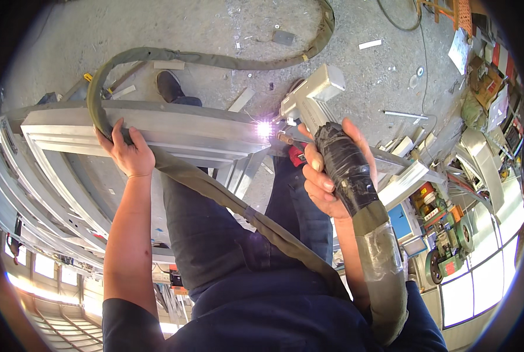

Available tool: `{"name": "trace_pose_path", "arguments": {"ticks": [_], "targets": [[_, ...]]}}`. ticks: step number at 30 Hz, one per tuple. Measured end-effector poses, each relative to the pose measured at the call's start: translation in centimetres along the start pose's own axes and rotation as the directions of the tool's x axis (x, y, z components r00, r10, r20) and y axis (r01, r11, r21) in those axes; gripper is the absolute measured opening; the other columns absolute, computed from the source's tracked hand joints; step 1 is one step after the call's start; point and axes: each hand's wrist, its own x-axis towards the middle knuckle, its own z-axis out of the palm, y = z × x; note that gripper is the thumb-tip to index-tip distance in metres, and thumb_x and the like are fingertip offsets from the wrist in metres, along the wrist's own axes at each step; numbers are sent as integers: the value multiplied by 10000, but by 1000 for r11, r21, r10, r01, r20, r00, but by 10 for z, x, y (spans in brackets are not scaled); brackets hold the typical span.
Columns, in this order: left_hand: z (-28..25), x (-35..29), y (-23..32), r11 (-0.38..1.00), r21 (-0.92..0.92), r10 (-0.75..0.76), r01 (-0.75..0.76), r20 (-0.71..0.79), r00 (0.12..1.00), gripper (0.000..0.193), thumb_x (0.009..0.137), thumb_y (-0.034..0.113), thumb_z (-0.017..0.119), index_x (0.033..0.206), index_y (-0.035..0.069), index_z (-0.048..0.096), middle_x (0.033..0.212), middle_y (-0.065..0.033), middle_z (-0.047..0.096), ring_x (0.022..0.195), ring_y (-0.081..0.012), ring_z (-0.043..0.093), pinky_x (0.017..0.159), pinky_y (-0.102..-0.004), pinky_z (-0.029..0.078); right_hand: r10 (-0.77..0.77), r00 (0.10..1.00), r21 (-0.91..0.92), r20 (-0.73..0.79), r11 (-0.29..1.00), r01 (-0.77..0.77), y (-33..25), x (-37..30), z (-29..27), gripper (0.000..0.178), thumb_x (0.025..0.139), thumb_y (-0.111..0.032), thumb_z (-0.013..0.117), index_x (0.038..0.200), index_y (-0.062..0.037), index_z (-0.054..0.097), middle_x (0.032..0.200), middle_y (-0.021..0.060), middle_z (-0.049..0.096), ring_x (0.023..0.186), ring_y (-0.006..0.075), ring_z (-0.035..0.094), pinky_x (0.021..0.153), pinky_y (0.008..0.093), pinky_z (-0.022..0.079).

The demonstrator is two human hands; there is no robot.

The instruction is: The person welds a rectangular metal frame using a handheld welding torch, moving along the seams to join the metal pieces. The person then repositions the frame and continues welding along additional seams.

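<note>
My right hand point(322, 189) is closed round the black-taped grip of a handheld welding gun point(326, 88), whose angular head is pale metal. At its nozzle a bright violet-white spark point(265, 129) glows against the end of a silvery metal frame point(180, 134). My left hand point(130, 154) has its fingers wrapped round an olive fabric-sleeved hose point(215, 192) over the frame's left part. From there the hose crosses my lap to the lower right, while its other stretch loops over the floor. The glare hides the exact spot where nozzle and frame meet.
More long metal frames point(53, 193) lie stacked at the left. Scraps and a thin metal rod point(405, 114) are scattered on the concrete floor point(215, 29). Green machinery point(449, 249) stands at the right, with a cardboard box point(487, 82) and clutter behind it. My shoe point(171, 85) shows beyond the frame.
</note>
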Motion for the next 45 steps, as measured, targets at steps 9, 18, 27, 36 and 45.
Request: {"name": "trace_pose_path", "arguments": {"ticks": [9, 18, 27, 36, 45], "targets": [[-1, 2, 4, 998, 63, -13, 12, 24, 1000, 382, 939, 251, 570, 1257, 44, 613, 1525, -347, 260, 1395, -498, 324, 1134, -502, 329, -77, 996, 47, -33, 996, 79, -2, -9, 9, 754, 1051, -505, 326, 1455, 131, 330, 878, 199, 577, 594, 240, 552, 465, 352, 442], [-1, -1, 1, 995, 89, -50, 47, 35, 998, 385, 948, 285, 567, 1252, 54, 618, 1528, -331, 263, 1394, -479, 333, 1112, -494, 357, -140, 990, 115, 4, 984, 138, -11, -9, -12, 782, 1048, -524, 325, 1480, 126, 275, 895, 183, 568, 600, 230, 546, 467, 349, 426], [-1, 0, 0, 995, 92, -37, 34, 38, 999, 393, 958, 307, 554, 1255, 55, 607, 1523, -341, 258, 1373, -483, 353, 1106, -492, 362, -126, 992, 145, 11, 982, 123, -9, -6, -17, 761, 1048, -521, 331, 1451, 124, 345, 886, 174, 572, 594, 213, 553, 455, 318, 426], [0, -1, -2, 996, 87, -37, 34, 35, 999, 379, 958, 290, 555, 1249, 51, 604, 1517, -346, 261, 1372, -489, 349, 1114, -499, 345, -114, 993, 152, 37, 983, 107, -9, -5, -24, 767, 1046, -522, 332, 1446, 132, 349, 892, 192, 586, 602, 229, 576, 447, 326, 430], [0, -1, -2, 994, 102, -37, 32, 48, 998, 371, 962, 284, 548, 1239, 43, 601, 1503, -350, 271, 1369, -488, 349, 1115, -501, 340, -71, 991, 162, 113, 985, 52, -12, -6, -30, 766, 1045, -528, 321, 1451, 120, 353, 909, 204, 594, 610, 241, 570, 469, 346, 438]]}}
